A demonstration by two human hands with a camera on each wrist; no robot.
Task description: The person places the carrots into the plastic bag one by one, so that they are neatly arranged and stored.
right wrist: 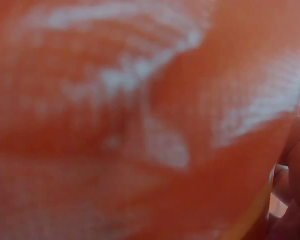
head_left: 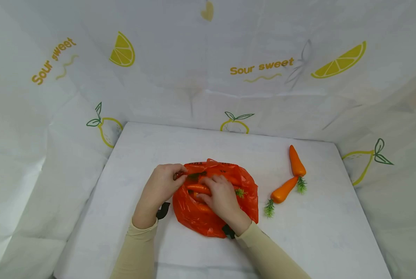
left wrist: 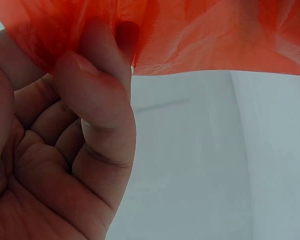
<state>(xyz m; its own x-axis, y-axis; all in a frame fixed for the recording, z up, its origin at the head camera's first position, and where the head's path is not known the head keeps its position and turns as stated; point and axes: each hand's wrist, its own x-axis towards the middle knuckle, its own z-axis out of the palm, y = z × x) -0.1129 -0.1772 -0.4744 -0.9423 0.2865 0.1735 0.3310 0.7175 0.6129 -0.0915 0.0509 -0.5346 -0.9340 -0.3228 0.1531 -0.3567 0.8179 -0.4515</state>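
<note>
A red plastic bag (head_left: pixel 197 221) lies on the table with its mouth open, orange carrots showing inside. My left hand (head_left: pixel 163 184) pinches the bag's left rim between thumb and fingers; the left wrist view shows the thin film (left wrist: pixel 200 40) above that hand (left wrist: pixel 90 135). Over the bag's mouth, my right hand (head_left: pixel 223 197) reaches in, thumb and fingers about a carrot (head_left: pixel 198 188). A leafy green top (head_left: pixel 240 192) pokes out right of it, and a dark green piece (head_left: pixel 195 176) lies near the left fingers. Blurred red film (right wrist: pixel 115 150) fills most of the right wrist view.
Two carrots with green tops lie right of the bag: an upper carrot (head_left: pixel 296 162) and a lower carrot (head_left: pixel 283 191), their ends meeting. The white table (head_left: pixel 333 232) is bordered by a pale curtain (head_left: pixel 180 77) printed with lemons.
</note>
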